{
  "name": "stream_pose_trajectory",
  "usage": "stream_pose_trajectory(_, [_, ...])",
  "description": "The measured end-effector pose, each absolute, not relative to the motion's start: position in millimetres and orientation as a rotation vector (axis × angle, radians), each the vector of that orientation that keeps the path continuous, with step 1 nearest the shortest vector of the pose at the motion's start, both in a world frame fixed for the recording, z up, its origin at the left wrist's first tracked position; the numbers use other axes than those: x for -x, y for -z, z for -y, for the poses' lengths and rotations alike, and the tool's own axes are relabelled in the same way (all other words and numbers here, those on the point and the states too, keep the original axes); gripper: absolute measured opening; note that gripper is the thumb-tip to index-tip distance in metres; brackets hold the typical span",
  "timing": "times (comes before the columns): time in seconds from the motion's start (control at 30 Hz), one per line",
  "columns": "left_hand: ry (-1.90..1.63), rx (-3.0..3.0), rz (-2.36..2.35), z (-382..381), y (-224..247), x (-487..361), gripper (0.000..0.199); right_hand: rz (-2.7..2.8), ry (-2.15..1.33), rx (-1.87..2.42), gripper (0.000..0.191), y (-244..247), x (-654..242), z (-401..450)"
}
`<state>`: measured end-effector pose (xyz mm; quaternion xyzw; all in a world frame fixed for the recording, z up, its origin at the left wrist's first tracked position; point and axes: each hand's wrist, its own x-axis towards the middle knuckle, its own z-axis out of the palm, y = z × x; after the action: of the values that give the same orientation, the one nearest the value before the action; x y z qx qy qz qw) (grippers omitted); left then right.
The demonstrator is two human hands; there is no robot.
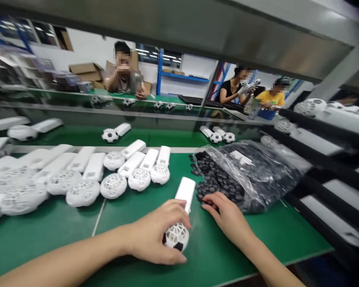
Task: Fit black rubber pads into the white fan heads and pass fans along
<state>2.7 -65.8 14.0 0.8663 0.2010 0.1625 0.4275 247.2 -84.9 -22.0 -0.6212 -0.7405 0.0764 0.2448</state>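
From where I stand, a person is working with two bare hands at a green table [211, 255]. The left hand [160, 231] is curled around the round end of a white toy [177, 237], with the fingers over the top and the thumb low on the side. That toy lies on the table in front of the person, and its flat handle [186, 188] points away. The round end looks like a football with holes, and black patches show near its bottom. The right hand [227, 217] is at the edge of a heap of small black pieces [218, 181]. Its thumb and first finger are bent close together, but I cannot tell if they pinch a piece. The heap spills out of a clear plastic bag [266, 175]. On the left, lots of other white toys [113, 186] lie close together. Past them, a few toys with black patches [110, 135] sit on a green strip [158, 135]. A dark rack [311, 167] on the right holds more.
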Motion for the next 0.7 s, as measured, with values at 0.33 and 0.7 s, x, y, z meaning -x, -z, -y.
stream_pose_trajectory(0.33, [-0.328,-2.144,-0.817,65.7,-35.8,22.7,0.054,2.059,-0.259,1.553,0.013,27.5,-253.5,98.8])
stream_pose_trajectory(0.7, [-0.281,-2.144,-0.913,71.5,-28.5,21.4,0.051,2.027,-0.819,1.226,0.010,-12.3,-198.7,105.7])
